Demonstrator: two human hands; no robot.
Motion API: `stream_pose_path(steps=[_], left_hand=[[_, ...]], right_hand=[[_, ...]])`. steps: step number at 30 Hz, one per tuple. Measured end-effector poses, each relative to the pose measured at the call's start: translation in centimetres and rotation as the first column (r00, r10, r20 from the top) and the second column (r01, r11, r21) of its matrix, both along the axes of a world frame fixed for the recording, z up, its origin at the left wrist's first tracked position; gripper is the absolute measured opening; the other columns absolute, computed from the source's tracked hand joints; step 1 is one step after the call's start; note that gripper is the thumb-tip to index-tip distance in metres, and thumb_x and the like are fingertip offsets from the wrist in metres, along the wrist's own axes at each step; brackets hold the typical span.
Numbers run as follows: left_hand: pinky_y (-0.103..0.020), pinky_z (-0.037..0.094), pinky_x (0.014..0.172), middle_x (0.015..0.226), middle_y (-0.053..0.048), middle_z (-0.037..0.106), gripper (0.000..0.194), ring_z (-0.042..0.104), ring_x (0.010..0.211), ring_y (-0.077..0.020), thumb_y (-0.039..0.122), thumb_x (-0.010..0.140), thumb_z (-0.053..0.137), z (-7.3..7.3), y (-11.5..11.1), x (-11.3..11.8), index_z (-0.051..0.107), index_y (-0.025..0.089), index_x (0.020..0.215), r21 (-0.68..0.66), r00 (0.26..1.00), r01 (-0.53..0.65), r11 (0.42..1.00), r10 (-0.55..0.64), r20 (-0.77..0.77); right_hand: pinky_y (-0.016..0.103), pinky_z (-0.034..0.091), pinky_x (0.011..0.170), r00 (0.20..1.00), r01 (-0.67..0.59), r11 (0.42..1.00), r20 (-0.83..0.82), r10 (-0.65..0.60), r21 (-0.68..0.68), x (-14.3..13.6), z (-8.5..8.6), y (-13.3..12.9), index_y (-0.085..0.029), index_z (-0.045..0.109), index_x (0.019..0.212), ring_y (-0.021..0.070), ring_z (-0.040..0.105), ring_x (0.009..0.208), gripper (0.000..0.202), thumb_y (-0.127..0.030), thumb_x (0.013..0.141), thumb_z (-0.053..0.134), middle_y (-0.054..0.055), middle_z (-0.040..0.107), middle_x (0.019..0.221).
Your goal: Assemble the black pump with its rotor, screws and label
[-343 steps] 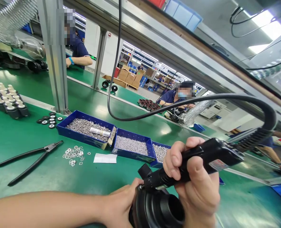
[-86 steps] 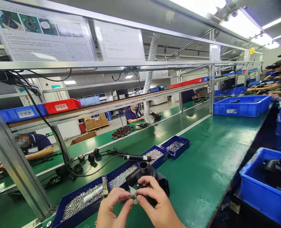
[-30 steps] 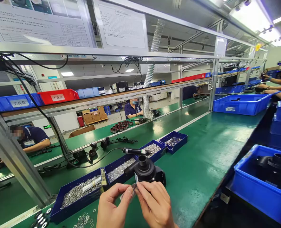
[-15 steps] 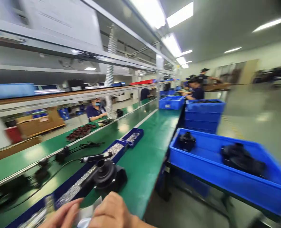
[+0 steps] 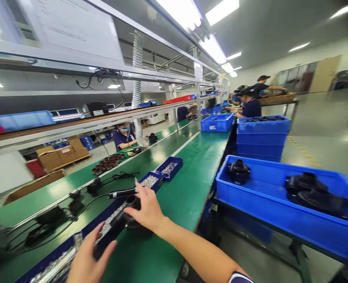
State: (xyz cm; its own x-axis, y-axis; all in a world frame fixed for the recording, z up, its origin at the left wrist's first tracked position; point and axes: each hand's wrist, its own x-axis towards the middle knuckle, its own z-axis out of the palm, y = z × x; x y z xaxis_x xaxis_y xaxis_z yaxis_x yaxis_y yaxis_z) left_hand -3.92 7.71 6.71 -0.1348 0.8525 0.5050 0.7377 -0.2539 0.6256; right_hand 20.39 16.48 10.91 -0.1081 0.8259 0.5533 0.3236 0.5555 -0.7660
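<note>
From the head camera: one black housing [image 5: 132,203] is seen on the bench [image 5: 197,157], lapped by a curled right hand [image 5: 147,208], grip unclear; the left hand [image 5: 88,255] is spread open beside it. In one blue tub [image 5: 265,204], at least two black units [image 5: 239,171] are held.

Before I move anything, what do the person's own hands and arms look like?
Both the left hand and right hand are bare, with no gloves or visible rings. The right forearm is bare too, up to a dark navy sleeve with white trim. No left sleeve shows.
</note>
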Motion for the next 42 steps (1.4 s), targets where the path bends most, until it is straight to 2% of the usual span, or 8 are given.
stream_pose_path(steps=[6, 12, 15, 23, 29, 32, 37, 42], left_hand=[[-0.071, 0.045, 0.117, 0.174, -0.020, 0.017, 0.133, 0.033, 0.155, -0.0509, 0.051, 0.071, 0.098, -3.3, -2.5, 6.7, 0.011, 0.038, 0.171, 0.449, 0.974, 0.223, 0.865, -0.177, -0.142], [-0.078, 0.035, 0.120, 0.178, -0.017, -0.001, 0.136, 0.010, 0.161, -0.0548, 0.026, 0.075, 0.094, -5.6, -4.5, 7.3, -0.002, 0.045, 0.171, 0.413, 0.860, 0.508, 0.756, -0.421, -0.287], [-0.078, 0.029, 0.122, 0.178, -0.017, 0.002, 0.127, 0.007, 0.161, -0.0544, 0.038, 0.082, 0.086, -5.9, -4.9, 7.4, -0.005, 0.043, 0.171, 0.336, 0.833, 0.553, 0.763, -0.506, -0.223], [-0.067, 0.043, 0.121, 0.176, -0.017, 0.006, 0.134, 0.031, 0.156, -0.0528, 0.053, 0.069, 0.094, -5.0, -5.6, 7.4, 0.002, 0.043, 0.167, 0.288, 0.842, 0.534, 0.795, -0.528, -0.105], [-0.067, 0.045, 0.118, 0.175, -0.014, 0.012, 0.132, 0.029, 0.157, -0.0523, 0.063, 0.054, 0.099, -5.6, -5.6, 8.8, 0.014, 0.046, 0.155, 0.374, 0.920, 0.373, 0.849, -0.390, -0.032], [-0.069, 0.042, 0.119, 0.173, -0.018, 0.017, 0.126, 0.027, 0.157, -0.0529, 0.067, 0.059, 0.095, -5.1, -5.1, 9.0, 0.019, 0.038, 0.156, 0.451, 0.903, 0.403, 0.796, -0.426, -0.055], [-0.075, 0.040, 0.116, 0.169, -0.029, 0.022, 0.130, 0.018, 0.158, -0.0561, 0.059, 0.054, 0.098, -5.1, -3.9, 7.9, 0.027, 0.022, 0.156, 0.514, 0.818, 0.554, 0.654, -0.544, -0.189], [-0.078, 0.038, 0.114, 0.167, -0.030, 0.020, 0.114, 0.017, 0.159, -0.0537, 0.069, 0.067, 0.091, -5.9, -3.7, 7.7, 0.030, 0.024, 0.153, 0.522, 0.815, 0.538, 0.662, -0.566, -0.123]], right_hand=[[0.041, 0.051, 0.113, 0.925, -0.258, 0.959, -0.317, 0.210, -0.119, 2.7, 0.6, -2.1, -0.018, 0.049, 0.153, 0.0227, 0.071, 0.115, 0.090, -0.029, 0.073, 0.090, 0.008, 0.075, 0.116], [0.032, 0.060, 0.073, 0.716, -0.665, 0.541, -0.645, 0.266, -0.515, 3.7, 2.2, -1.8, -0.007, 0.042, 0.154, 0.0203, 0.075, 0.075, 0.114, -0.042, 0.062, 0.100, 0.015, 0.079, 0.098], [0.029, 0.060, 0.072, 0.714, -0.687, 0.456, -0.641, 0.281, -0.566, 2.6, 1.4, -1.6, -0.005, 0.043, 0.152, 0.0203, 0.075, 0.078, 0.114, -0.041, 0.061, 0.102, 0.017, 0.079, 0.100], [0.032, 0.060, 0.083, 0.734, -0.674, 0.485, -0.579, 0.355, -0.557, 2.8, 0.9, -2.8, -0.015, 0.041, 0.158, 0.0205, 0.075, 0.093, 0.106, -0.052, 0.075, 0.095, 0.016, 0.076, 0.119], [0.027, 0.054, 0.074, 0.887, -0.277, 0.955, -0.411, 0.209, -0.111, 5.6, 0.5, -6.9, -0.018, 0.074, 0.102, 0.0167, 0.061, 0.092, 0.026, -0.043, 0.095, 0.076, 0.010, 0.069, 0.106], [0.023, 0.034, 0.048, 0.843, -0.382, 0.890, -0.488, 0.225, -0.248, 7.5, -0.8, -10.5, -0.016, 0.063, 0.077, 0.0086, 0.041, 0.053, 0.042, -0.051, 0.097, 0.074, 0.000, 0.052, 0.063], [0.018, 0.017, 0.036, 0.761, -0.628, 0.541, -0.588, 0.275, -0.560, 8.6, -4.3, -15.6, -0.014, 0.063, 0.085, 0.0040, 0.027, 0.032, 0.048, -0.060, 0.096, 0.073, -0.005, 0.045, 0.042], [0.017, 0.016, 0.034, 0.758, -0.625, 0.470, -0.627, 0.178, -0.623, 7.7, -5.9, -17.3, -0.012, 0.067, 0.087, 0.0031, 0.026, 0.030, 0.049, -0.060, 0.093, 0.077, -0.005, 0.045, 0.041]])
